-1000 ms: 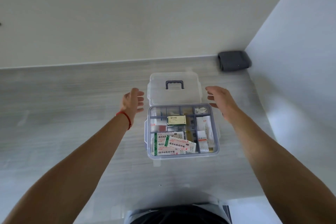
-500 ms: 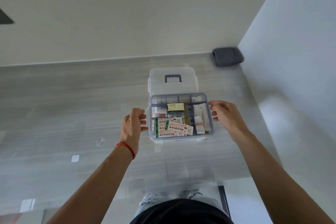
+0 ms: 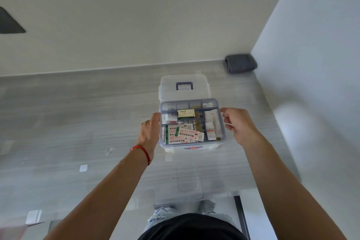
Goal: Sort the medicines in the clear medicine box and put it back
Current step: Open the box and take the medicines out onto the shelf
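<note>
The clear medicine box [image 3: 191, 145] stands on a grey counter, its divided tray uncovered. A small green and yellow carton [image 3: 186, 114] lies in the middle, white and green plaster boxes [image 3: 187, 135] at the front left, and white packets [image 3: 211, 124] in the right compartment. The clear lid [image 3: 171, 91] with a grey handle [image 3: 184, 85] stands right behind the box. My left hand [image 3: 150, 130] is pressed on the box's left side, thumb over the rim. My right hand [image 3: 237, 124] has curled fingers at the right rim.
A grey rolled cloth [image 3: 240, 63] sits in the back right corner where the counter meets the right wall [image 3: 311, 84]. A dark flat object [image 3: 9, 23] is on the back wall at far left. The counter's front edge runs just above my legs.
Both hands have come back from beside the lid and closed in on the two sides of the box. My view has pulled back and the box looks farther away.
</note>
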`<action>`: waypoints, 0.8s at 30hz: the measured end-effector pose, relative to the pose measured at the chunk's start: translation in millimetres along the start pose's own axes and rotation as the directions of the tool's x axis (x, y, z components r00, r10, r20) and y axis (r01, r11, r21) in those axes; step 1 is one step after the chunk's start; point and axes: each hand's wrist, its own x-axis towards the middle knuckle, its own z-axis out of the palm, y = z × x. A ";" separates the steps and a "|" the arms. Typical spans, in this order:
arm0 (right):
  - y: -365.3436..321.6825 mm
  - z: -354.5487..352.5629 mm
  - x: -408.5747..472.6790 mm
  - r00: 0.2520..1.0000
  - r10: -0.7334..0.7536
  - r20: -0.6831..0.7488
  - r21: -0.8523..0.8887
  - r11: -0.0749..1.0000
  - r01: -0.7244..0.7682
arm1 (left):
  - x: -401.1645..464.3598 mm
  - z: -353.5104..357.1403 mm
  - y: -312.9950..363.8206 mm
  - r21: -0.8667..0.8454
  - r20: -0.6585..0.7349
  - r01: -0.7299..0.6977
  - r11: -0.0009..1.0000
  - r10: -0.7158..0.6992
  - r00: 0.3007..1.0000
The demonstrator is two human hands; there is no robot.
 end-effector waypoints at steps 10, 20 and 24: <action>3.8 0.3 -5.4 0.991 -0.123 0.054 0.031 0.992 0.122 | 8.1 -11.1 4.6 -0.202 -0.033 0.177 0.963 -0.188 0.982; 11.0 -4.3 -16.2 0.978 -0.189 0.083 0.176 0.969 0.173 | 10.5 -15.8 8.7 -0.041 -0.029 0.074 0.996 -0.075 0.997; 0.4 -9.6 -16.6 0.973 -0.210 0.096 0.210 0.960 0.186 | 12.9 -21.7 11.7 0.038 0.058 -0.114 0.993 0.112 0.992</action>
